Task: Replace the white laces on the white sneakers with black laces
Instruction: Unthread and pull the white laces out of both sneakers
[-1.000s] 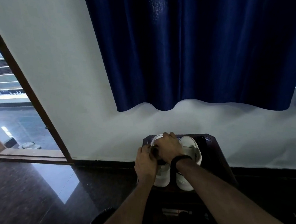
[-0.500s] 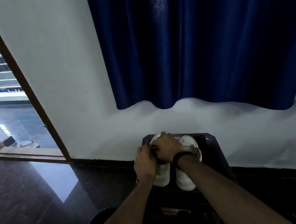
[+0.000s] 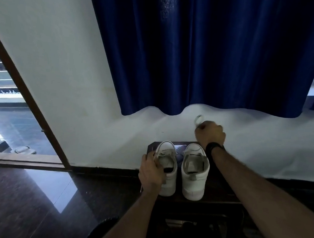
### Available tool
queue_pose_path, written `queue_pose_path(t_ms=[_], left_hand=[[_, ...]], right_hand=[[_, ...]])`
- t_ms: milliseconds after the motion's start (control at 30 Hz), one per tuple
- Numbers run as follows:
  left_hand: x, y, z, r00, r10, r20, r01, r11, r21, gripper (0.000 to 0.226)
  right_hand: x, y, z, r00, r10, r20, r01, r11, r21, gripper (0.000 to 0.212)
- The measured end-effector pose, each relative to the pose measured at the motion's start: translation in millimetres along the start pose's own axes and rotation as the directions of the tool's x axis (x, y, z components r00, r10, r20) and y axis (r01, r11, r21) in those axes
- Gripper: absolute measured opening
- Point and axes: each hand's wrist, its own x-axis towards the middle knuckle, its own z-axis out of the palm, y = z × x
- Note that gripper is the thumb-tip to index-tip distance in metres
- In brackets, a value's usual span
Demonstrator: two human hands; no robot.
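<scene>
Two white sneakers (image 3: 180, 171) stand side by side on a dark stool (image 3: 213, 183), lower centre of frame. Left hand (image 3: 152, 173) grips the left sneaker's side – fingers curled round it. Right hand (image 3: 210, 133), raised above the stool, is fisted on a white lace (image 3: 199, 119) – blurred loop visible.

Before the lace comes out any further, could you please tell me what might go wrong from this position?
1. The right hand pulls the white lace up and away; a snag could tip the left sneaker, held only by the left hand.
2. Both sneakers sit on a small dark stand; a tug might knock the unheld right sneaker off.
</scene>
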Motion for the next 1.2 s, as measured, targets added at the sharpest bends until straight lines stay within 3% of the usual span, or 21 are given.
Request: queue_pose_path(t_ms=[100, 167, 200, 267, 300, 367, 433, 567, 633, 700, 733, 767, 833, 900, 1000, 1067, 1200], left_hand=[[-1, 2, -2, 1.0, 0.002, 0.03, -0.004, 0.999, 0.047, 0.023], [0, 1, -3, 0.998, 0.045, 0.046, -0.05, 0.992, 0.117, 0.026], [2, 1, -3, 0.994, 0.099, 0.046, -0.105, 0.982, 0.158, 0.032], [8, 0, -2, 0.958, 0.28, 0.061, -0.286, 0.922, 0.26, 0.041], [12, 0, -1, 0.923, 0.374, 0.089, -0.382, 0.87, 0.312, 0.041], [22, 3, 2, 0.863, 0.463, 0.205, -0.506, 0.776, 0.376, 0.038], [28, 5, 2, 0.83, 0.484, 0.277, -0.558, 0.721, 0.411, 0.029], [35, 5, 6, 0.798, 0.524, 0.297, -0.602, 0.683, 0.413, 0.007], [40, 4, 11, 0.828, 0.5, 0.253, -0.556, 0.79, 0.259, 0.016], [42, 14, 11, 0.919, 0.322, 0.228, -0.325, 0.945, -0.026, 0.019], [45, 21, 11, 0.933, 0.233, 0.275, -0.217, 0.972, -0.087, 0.021], [49, 28, 12, 0.924, 0.179, 0.338, -0.163, 0.984, -0.073, 0.025], [59, 34, 12, 0.883, 0.134, 0.45, -0.209, 0.971, 0.12, 0.032], [68, 39, 14, 0.884, 0.099, 0.456, -0.217, 0.952, 0.215, 0.032], [67, 44, 13, 0.89, 0.006, 0.457, -0.02, 0.999, 0.025, 0.025], [62, 39, 16, 0.887, -0.061, 0.457, 0.139, 0.981, -0.139, 0.023], [64, 31, 9, 0.886, -0.079, 0.456, 0.153, 0.98, -0.128, 0.02]], right_hand=[[-20, 2, 10, 0.975, -0.172, 0.138, 0.194, 0.968, -0.16, 0.038], [-35, 0, 18, 0.927, -0.355, 0.119, 0.361, 0.932, -0.036, 0.045], [-43, -2, 22, 0.89, -0.432, 0.145, 0.436, 0.9, 0.005, 0.042], [-56, -3, 30, 0.814, -0.512, 0.274, 0.555, 0.824, -0.11, 0.032], [-60, 1, 34, 0.804, -0.505, 0.314, 0.572, 0.801, -0.175, 0.028], [-66, 15, 46, 0.855, -0.417, 0.308, 0.489, 0.846, -0.212, 0.028], [-70, 29, 56, 0.916, -0.318, 0.243, 0.36, 0.92, -0.152, 0.031], [-71, 35, 64, 0.927, -0.299, 0.226, 0.318, 0.947, -0.052, 0.03], [-71, 35, 65, 0.933, -0.292, 0.212, 0.306, 0.951, -0.037, 0.024], [-69, 36, 67, 0.94, -0.276, 0.199, 0.289, 0.957, -0.039, 0.022], [-69, 37, 68, 0.942, -0.272, 0.196, 0.285, 0.958, -0.041, 0.021], [-69, 38, 69, 0.942, -0.275, 0.195, 0.287, 0.957, -0.039, 0.021], [-69, 39, 70, 0.946, -0.264, 0.188, 0.272, 0.962, -0.02, 0.022], [-69, 39, 70, 0.952, -0.243, 0.188, 0.247, 0.969, 0.003, 0.021], [-70, 40, 71, 0.956, -0.225, 0.188, 0.227, 0.974, 0.01, 0.015], [-70, 39, 71, 0.957, -0.225, 0.184, 0.224, 0.974, 0.027, 0.013], [-71, 37, 69, 0.956, -0.237, 0.172, 0.241, 0.971, 0.002, 0.014]])
